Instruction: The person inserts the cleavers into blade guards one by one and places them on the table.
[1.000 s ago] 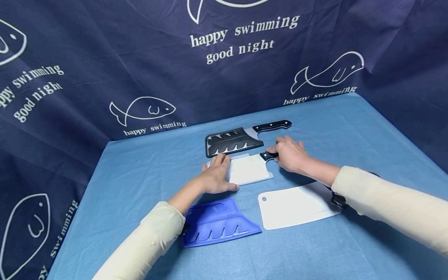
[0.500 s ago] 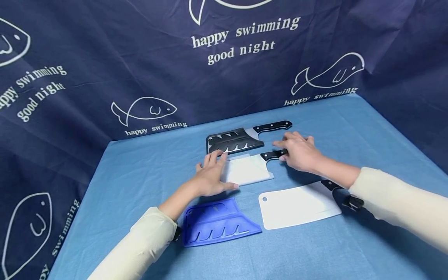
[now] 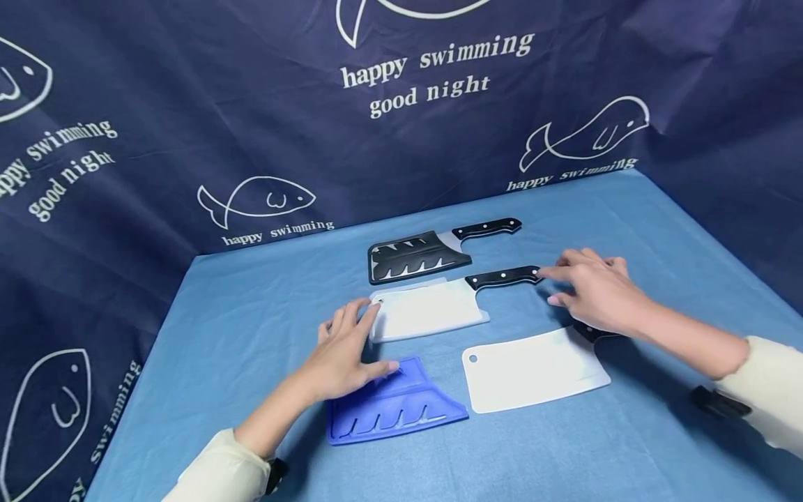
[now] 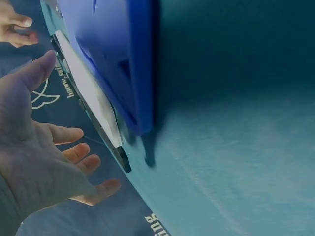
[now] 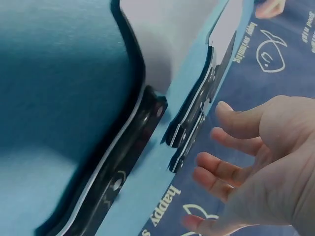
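A cleaver (image 3: pixel 426 310) with a black handle lies mid-table, its blade over a pale translucent blade guard (image 3: pixel 433 282). Between that blade's tip and the blue blade guard (image 3: pixel 401 401) is my left hand (image 3: pixel 341 352), fingers spread, holding nothing; its thumb overlaps the blue guard in the head view. My right hand (image 3: pixel 596 293) hovers by the end of the mid-table cleaver's handle, fingers loosely bent and free of anything; whether a fingertip touches the handle I cannot tell. Below it lies a bare white-bladed cleaver (image 3: pixel 536 369), its handle partly hidden by that hand.
At the back, another cleaver (image 3: pixel 486 227) has its blade inside a black blade guard (image 3: pixel 417 256). Blue cloth (image 3: pixel 251 335) covers the table. Dark blue fabric (image 3: pixel 439 153) with fish drawings and lettering hangs behind and at both sides.
My right hand has let go of the mid-table cleaver's handle and moved right. My left hand has drawn back from its blade, toward me and leftward. The cleavers and guards stay put.
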A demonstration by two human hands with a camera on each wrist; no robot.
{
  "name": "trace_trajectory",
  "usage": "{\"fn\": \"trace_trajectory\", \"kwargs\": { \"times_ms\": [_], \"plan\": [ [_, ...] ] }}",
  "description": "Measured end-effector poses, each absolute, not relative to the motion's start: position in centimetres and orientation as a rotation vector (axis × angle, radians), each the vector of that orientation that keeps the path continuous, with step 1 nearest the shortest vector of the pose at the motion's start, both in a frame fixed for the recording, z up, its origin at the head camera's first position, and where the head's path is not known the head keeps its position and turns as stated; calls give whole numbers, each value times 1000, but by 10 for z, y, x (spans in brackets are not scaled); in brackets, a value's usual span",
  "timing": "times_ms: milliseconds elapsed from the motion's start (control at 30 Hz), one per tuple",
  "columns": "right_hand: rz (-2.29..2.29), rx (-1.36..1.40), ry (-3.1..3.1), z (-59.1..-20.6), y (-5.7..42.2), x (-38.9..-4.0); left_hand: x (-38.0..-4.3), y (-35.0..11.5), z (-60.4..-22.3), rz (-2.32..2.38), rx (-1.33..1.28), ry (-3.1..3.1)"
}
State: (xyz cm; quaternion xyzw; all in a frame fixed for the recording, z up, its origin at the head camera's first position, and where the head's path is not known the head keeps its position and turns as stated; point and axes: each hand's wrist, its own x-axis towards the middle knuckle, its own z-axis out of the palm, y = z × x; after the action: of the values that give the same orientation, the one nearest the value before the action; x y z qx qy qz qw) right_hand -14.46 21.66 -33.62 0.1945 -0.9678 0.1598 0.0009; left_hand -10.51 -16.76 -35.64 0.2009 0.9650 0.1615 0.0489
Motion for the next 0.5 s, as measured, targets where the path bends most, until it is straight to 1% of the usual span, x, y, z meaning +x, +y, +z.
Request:
{"fn": "trace_trajectory", "kwargs": {
  "times_ms": [500],
  "plan": [
    [519,636,-3124,-344,253,-128,-58,-177,-351,320,608,2768]
  ]
}}
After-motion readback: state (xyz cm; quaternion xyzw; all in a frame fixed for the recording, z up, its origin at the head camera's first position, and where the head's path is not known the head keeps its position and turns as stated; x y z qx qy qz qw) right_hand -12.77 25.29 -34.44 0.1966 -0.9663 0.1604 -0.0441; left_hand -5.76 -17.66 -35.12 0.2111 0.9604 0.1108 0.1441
